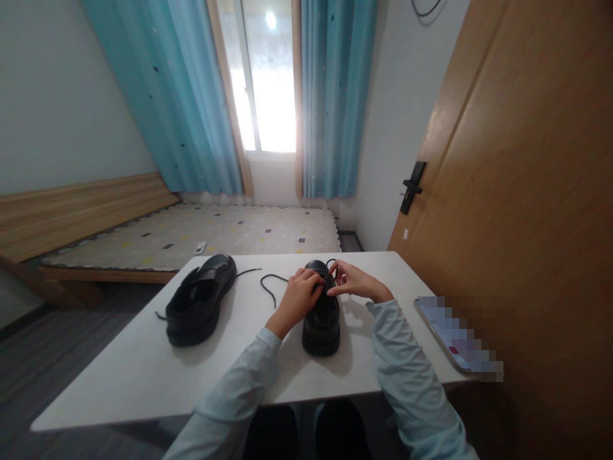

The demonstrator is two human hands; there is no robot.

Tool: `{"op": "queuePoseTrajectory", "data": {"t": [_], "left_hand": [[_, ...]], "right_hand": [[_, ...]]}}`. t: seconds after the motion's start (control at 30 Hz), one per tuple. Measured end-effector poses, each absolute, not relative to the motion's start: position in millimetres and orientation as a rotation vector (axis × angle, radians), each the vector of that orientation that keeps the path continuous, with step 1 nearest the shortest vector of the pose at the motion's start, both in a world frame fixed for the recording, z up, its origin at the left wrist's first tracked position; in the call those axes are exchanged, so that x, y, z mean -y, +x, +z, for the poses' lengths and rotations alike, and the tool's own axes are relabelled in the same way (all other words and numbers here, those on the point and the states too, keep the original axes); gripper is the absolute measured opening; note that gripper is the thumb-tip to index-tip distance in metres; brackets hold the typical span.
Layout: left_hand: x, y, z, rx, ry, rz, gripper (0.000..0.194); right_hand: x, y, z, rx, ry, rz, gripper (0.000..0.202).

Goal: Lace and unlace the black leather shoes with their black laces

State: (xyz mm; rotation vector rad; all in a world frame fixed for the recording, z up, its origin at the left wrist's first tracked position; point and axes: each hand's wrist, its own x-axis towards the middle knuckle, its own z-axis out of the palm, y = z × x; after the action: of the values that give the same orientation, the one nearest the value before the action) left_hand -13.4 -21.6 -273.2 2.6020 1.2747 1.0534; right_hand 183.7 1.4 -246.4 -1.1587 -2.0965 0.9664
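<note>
A black shoe stands on the white table, its heel toward me. My left hand lies over the shoe's upper from the left, fingers bent together at the lacing; what they pinch is too small to make out. From the right, my right hand reaches to the same lacing, thumb and fingers closed around a black shoelace. Another loose lace end curls on the table left of the shoe. A second black shoe rests farther left, laces trailing at both ends.
A pixelated flat object lies at the table's right edge, beside the wooden door. Behind the table is a bed with a small white item on it. Blue curtains flank the window.
</note>
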Motion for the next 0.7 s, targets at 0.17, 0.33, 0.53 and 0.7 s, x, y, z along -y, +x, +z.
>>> {"op": "queuePoseTrajectory", "data": {"t": [0.17,0.33,0.53,0.7], "left_hand": [[24.6,-15.4,-272.7,-1.197,2.546,1.163,0.010],[26.1,-16.6,-269.1,-1.221,2.368,1.289,0.015],[22.4,-23.2,-262.7,-1.145,1.908,1.495,0.021],[14.2,-31.8,-262.5,-1.031,1.627,1.560,0.025]], "right_hand": [[0.6,182.9,-247.4,2.079,-1.173,0.932,0.083],[0.4,181.6,-244.2,2.003,-1.104,0.931,0.088],[-6.5,181.2,-241.6,1.872,-1.130,0.897,0.026],[-7.4,185.9,-243.3,1.911,-1.291,0.669,0.015]]}}
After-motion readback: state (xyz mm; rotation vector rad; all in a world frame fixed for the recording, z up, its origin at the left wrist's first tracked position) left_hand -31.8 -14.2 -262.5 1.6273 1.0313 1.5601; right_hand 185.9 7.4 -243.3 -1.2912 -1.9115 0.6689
